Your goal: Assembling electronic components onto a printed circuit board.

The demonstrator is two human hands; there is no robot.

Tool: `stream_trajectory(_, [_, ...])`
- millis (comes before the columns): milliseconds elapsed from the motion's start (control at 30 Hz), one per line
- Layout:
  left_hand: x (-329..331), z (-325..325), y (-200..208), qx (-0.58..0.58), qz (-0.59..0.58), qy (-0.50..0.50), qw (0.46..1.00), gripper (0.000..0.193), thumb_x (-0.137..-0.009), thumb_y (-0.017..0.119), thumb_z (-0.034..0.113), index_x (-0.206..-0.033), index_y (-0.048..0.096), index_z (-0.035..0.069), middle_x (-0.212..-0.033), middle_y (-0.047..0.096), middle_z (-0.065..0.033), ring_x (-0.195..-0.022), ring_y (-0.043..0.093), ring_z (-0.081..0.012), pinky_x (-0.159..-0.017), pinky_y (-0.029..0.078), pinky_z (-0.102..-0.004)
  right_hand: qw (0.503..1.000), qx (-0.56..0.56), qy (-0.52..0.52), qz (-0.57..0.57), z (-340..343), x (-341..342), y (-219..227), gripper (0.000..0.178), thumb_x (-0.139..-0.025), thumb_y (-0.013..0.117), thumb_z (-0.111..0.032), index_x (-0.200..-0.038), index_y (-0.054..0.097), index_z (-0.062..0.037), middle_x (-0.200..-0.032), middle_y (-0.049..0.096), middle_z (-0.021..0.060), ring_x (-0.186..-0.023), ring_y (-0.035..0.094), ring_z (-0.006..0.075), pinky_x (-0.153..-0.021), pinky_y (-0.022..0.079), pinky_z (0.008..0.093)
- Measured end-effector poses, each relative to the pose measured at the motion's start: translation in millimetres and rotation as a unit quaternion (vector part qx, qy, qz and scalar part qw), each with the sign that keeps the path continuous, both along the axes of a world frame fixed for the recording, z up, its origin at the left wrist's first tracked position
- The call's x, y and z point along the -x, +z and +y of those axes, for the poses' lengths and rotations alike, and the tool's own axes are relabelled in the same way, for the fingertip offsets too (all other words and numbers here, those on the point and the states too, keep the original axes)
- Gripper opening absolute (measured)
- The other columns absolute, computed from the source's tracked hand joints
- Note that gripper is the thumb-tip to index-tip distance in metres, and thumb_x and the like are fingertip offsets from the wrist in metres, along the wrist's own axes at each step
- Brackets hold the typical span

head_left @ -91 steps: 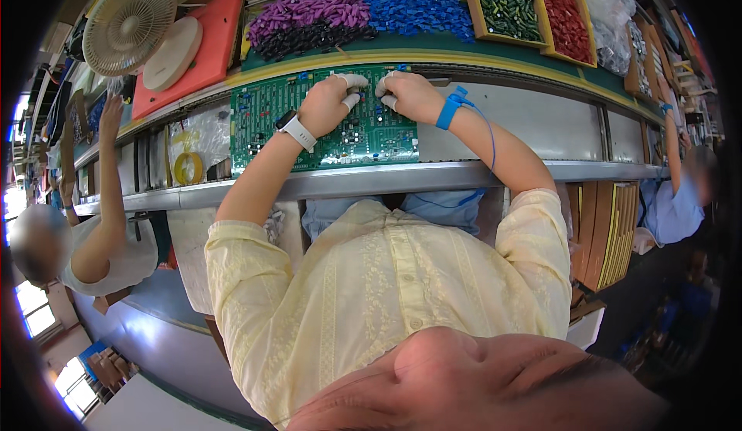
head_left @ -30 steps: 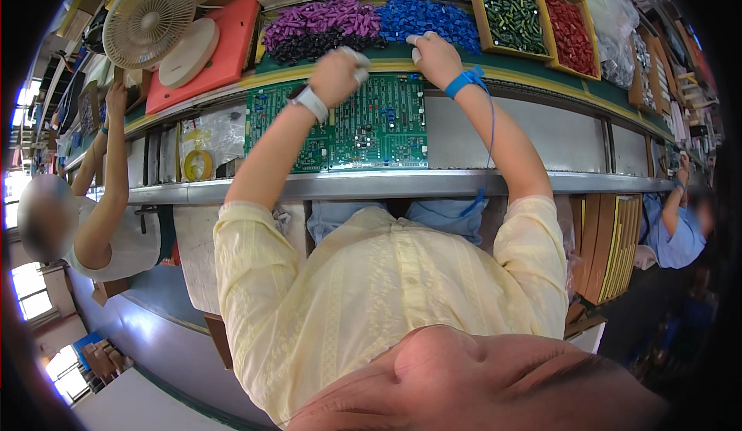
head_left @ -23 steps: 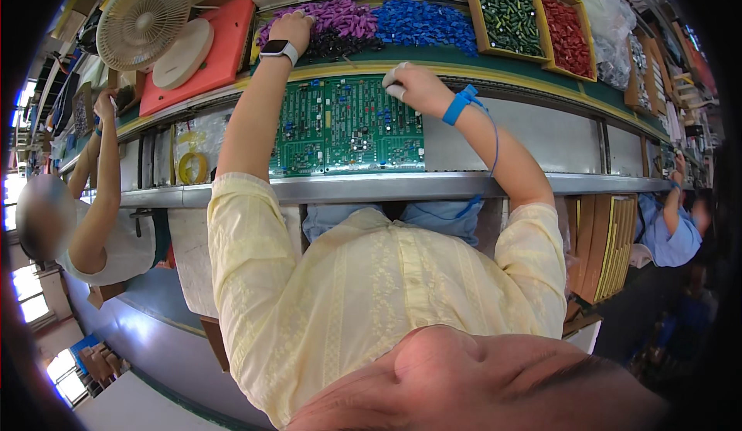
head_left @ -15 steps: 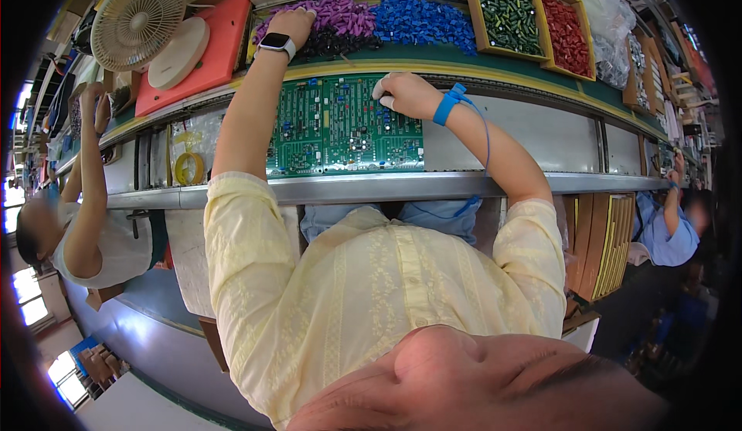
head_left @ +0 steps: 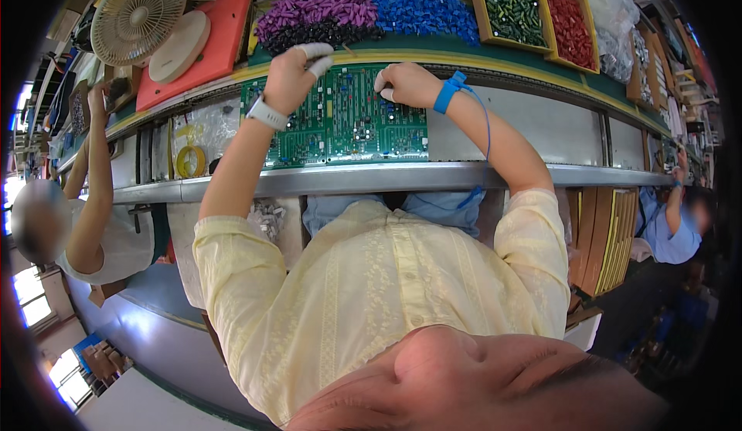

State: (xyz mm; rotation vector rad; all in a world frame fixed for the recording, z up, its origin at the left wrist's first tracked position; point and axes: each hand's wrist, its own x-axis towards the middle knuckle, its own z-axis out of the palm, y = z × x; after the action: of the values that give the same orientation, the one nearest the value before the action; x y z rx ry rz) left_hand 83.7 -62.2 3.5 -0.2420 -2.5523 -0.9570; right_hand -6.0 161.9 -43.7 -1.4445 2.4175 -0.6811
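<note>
A green circuit board [head_left: 363, 151], crowded with small components, lies on the rail-edged bench before me. Over its far left part is my left hand [head_left: 291, 81], with white finger covers on the thumb and a finger. Those fingers are curled toward each other, and whatever is between their tips is too small to make out. My right hand [head_left: 412, 86] rests at the board's far right part, covered fingertips drawn together in a pinch; what they grip is hidden. Behind the board are piles of purple parts [head_left: 325, 7], black parts [head_left: 321, 37] and blue parts [head_left: 425, 15].
Boxes of green parts [head_left: 506, 6] and red parts [head_left: 570, 29] stand at the far right. A fan [head_left: 139, 17] and a red board [head_left: 220, 40] are far left, yellow tape [head_left: 191, 160] nearer. A blue wrist strap [head_left: 450, 93] trails a cord. Co-workers sit on both sides.
My left hand has left the purple and black piles and come back toward me, over the board, turning its fingers to the right. My right hand stays at nearly the same place.
</note>
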Motion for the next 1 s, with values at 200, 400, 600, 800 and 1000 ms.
stream_trajectory(200, [-55, 12, -6, -0.179, -0.112, -0.012, 0.977, 0.022, -0.079, 0.060, 0.004, -0.101, 0.060, 0.000, -0.088, 0.065, -0.0111, -0.079, 0.064, -0.0160, -0.070, 0.049, -0.0249, 1.000, -0.005, -0.001, -0.003, 0, -1, 4, 0.016, -0.073, 0.057, -0.013, -0.085, 0.065, -0.0064, -0.083, 0.064, 0.0105, -0.079, 0.060, 0.0278, -0.072, 0.047, 0.0385])
stream_trajectory(400, [-83, 21, -12, -0.006, -0.165, -0.045, 0.985, 0.014, -0.079, 0.060, 0.004, -0.093, 0.059, 0.002, -0.084, 0.064, -0.0098, -0.077, 0.062, -0.0163, -0.069, 0.048, -0.0248, 0.998, -0.044, 0.027, -0.021, 6, 2, 14, 0.023, -0.075, 0.056, -0.014, -0.095, 0.065, -0.0075, -0.091, 0.064, 0.0117, -0.084, 0.060, 0.0283, -0.076, 0.047, 0.0372])
stream_trajectory(600, [-100, 28, -28, 0.074, -0.128, -0.102, 0.984, 0.014, -0.071, 0.062, 0.010, -0.084, 0.062, 0.006, -0.073, 0.060, -0.0125, -0.072, 0.056, -0.0301, -0.070, 0.043, -0.0382, 0.974, 0.127, -0.176, 0.060, 88, 75, 57, 0.029, -0.077, 0.057, -0.020, -0.104, 0.061, -0.0090, -0.094, 0.064, 0.0131, -0.087, 0.061, 0.0234, -0.078, 0.048, 0.0320])
stream_trajectory(800, [-95, 34, -30, 0.106, -0.111, -0.126, 0.980, 0.011, -0.069, 0.063, 0.011, -0.079, 0.063, 0.006, -0.070, 0.060, -0.0110, -0.072, 0.055, -0.0280, -0.071, 0.042, -0.0371, 0.814, -0.147, -0.532, 0.182, 287, 204, 43, 0.036, -0.079, 0.048, -0.029, -0.106, 0.058, -0.0075, -0.106, 0.056, 0.0230, -0.101, 0.053, 0.0380, -0.086, 0.042, 0.0442])
stream_trajectory(1000, [-97, 29, -32, 0.147, -0.111, -0.122, 0.975, 0.012, -0.069, 0.064, 0.010, -0.081, 0.062, 0.007, -0.073, 0.059, -0.0093, -0.074, 0.054, -0.0267, -0.071, 0.041, -0.0347, 0.806, -0.181, -0.545, 0.141, 302, 217, 21, 0.042, -0.080, 0.050, -0.024, -0.119, 0.050, -0.0078, -0.114, 0.054, 0.0201, -0.104, 0.052, 0.0358, -0.088, 0.042, 0.0428])
